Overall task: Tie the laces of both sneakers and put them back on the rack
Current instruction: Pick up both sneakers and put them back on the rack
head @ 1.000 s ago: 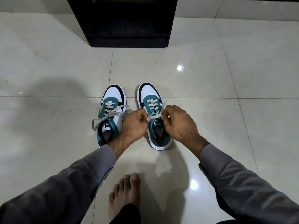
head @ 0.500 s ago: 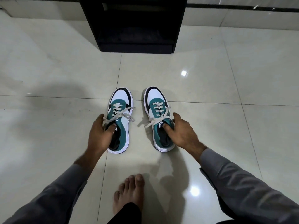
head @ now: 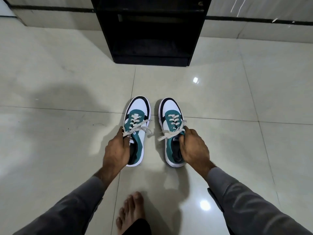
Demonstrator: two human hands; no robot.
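Observation:
Two white, teal and black sneakers stand side by side on the tiled floor, toes pointing away from me. My left hand grips the left sneaker at its collar, fingers inside the opening. My right hand grips the right sneaker the same way. Both have pale laces tied in bows across the tongue, with loose ends hanging outward. The black shoe rack stands straight ahead against the wall, and its lower shelf holds nothing.
My bare foot rests on the floor near the bottom, just behind the sneakers. The glossy light tiles stretch out on both sides. A wall with a dark skirting line runs behind the rack.
Both hands left the right sneaker's laces; each one took hold of a sneaker at the collar. The view has tilted up, showing more of the rack.

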